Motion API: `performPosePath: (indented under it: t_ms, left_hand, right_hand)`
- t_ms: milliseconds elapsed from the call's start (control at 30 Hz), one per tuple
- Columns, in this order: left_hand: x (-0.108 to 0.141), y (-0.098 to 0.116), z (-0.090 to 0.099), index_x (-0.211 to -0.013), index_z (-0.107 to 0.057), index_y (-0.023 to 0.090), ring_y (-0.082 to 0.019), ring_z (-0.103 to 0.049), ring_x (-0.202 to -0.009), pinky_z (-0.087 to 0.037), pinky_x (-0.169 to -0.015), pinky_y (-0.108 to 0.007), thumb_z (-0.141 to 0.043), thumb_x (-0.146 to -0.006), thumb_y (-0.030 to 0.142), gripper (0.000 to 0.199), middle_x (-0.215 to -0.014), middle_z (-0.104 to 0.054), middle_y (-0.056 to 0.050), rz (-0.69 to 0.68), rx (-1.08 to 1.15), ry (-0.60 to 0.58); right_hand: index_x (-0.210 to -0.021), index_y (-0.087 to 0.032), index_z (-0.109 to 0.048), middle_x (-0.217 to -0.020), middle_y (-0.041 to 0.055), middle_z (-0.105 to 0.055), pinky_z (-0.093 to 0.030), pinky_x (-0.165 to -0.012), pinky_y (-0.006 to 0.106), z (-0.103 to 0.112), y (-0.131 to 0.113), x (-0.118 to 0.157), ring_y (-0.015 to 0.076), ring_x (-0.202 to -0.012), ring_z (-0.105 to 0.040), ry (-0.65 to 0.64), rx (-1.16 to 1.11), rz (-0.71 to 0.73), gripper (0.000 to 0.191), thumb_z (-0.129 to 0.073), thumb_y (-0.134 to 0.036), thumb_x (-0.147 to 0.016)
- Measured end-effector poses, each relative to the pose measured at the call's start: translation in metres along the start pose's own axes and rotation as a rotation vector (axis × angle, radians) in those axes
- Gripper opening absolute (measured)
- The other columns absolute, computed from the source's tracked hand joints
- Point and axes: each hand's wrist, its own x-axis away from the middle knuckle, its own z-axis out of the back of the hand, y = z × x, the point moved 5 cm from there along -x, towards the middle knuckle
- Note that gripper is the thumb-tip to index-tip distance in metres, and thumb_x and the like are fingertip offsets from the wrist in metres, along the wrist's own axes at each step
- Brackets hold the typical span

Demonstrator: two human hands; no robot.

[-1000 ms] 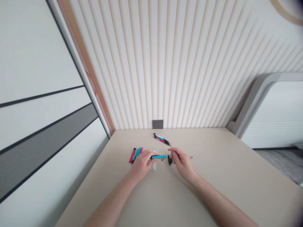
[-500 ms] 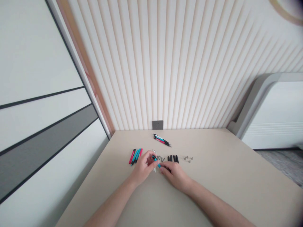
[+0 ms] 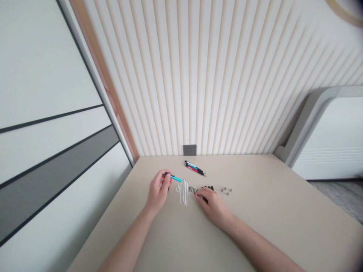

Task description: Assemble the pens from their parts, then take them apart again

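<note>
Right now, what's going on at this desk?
One person is working with bare hands at a beige table. The left hand holds a teal pen barrel in its fingers, just beside upright-lying white rods. The right hand is over black pen parts, partly hiding them; whether it grips one is unclear. Small grey metal pieces lie beyond it, and teal-and-pink pens lie together toward the wall.

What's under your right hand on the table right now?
Just past the fingertips of the right hand, black pen parts show. Whatever lies beneath the palm is covered, so I can't tell what's there.
</note>
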Motion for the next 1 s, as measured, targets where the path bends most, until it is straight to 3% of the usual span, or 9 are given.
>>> performPosePath:
  t_ms: [100,200,500,633,833,1000]
  left_hand:
    - [-0.011,0.001,0.032,-0.100,-0.060,0.018,-0.016,-0.060,-0.076,-0.049,-0.067,-0.025,-0.051,-0.092,0.042,0.027,-0.088,-0.064,-0.005,-0.080,-0.131,0.240]
    - [-0.018,-0.004,0.049,-0.099,-0.062,0.019,-0.017,-0.061,-0.079,-0.050,-0.069,-0.027,-0.052,-0.090,0.041,0.026,-0.095,-0.065,-0.006,-0.088,-0.251,0.340]
    - [-0.022,-0.021,0.050,-0.094,-0.065,0.018,-0.018,-0.063,-0.072,-0.053,-0.069,-0.030,-0.055,-0.086,0.036,0.022,-0.087,-0.067,-0.005,-0.119,-0.423,0.264]
    - [-0.025,-0.027,0.067,-0.092,-0.066,0.018,-0.019,-0.065,-0.073,-0.054,-0.071,-0.031,-0.055,-0.084,0.036,0.022,-0.088,-0.068,-0.006,-0.091,-0.493,0.204]
    - [-0.031,-0.044,0.094,-0.109,-0.067,0.016,-0.020,-0.066,-0.073,-0.053,-0.070,-0.031,-0.049,-0.086,0.045,0.042,-0.091,-0.072,-0.007,0.055,-0.463,0.131]
    - [-0.026,-0.061,0.079,-0.111,-0.065,0.016,-0.019,-0.064,-0.067,-0.051,-0.070,-0.032,-0.051,-0.084,0.041,0.040,-0.085,-0.072,-0.007,0.024,-0.527,-0.028]
  right_hand:
    - [-0.099,-0.022,-0.069,-0.099,0.0064,-0.068,-0.046,-0.084,0.029,0.001,0.003,0.000,0.0189,-0.092,-0.063,-0.002,0.008,-0.004,0.025,-0.045,-0.027,-0.094]
    - [-0.107,-0.022,-0.067,-0.105,0.0059,-0.070,-0.046,-0.088,0.030,0.000,0.003,0.001,0.0202,-0.098,-0.064,-0.003,0.008,-0.012,0.025,-0.046,-0.026,-0.093]
    - [-0.094,-0.024,-0.068,-0.092,0.0015,-0.071,-0.047,-0.079,0.027,0.000,0.002,0.002,0.0185,-0.085,-0.065,-0.024,0.007,-0.031,0.020,-0.048,-0.023,-0.092]
    - [-0.093,-0.022,-0.068,-0.096,0.0042,-0.068,-0.047,-0.082,0.027,0.001,0.000,0.001,0.0175,-0.089,-0.063,-0.006,-0.013,0.030,0.019,-0.049,-0.022,-0.092]
    - [-0.100,-0.023,-0.070,-0.098,0.0061,-0.066,-0.047,-0.083,0.028,-0.006,-0.002,0.002,0.0181,-0.089,-0.063,-0.036,-0.017,0.063,0.025,-0.046,-0.024,-0.094]
    - [-0.104,-0.022,-0.070,-0.101,0.0072,-0.068,-0.048,-0.084,0.030,-0.010,-0.002,0.002,0.0199,-0.092,-0.064,-0.021,-0.031,0.047,0.025,-0.047,-0.026,-0.093]
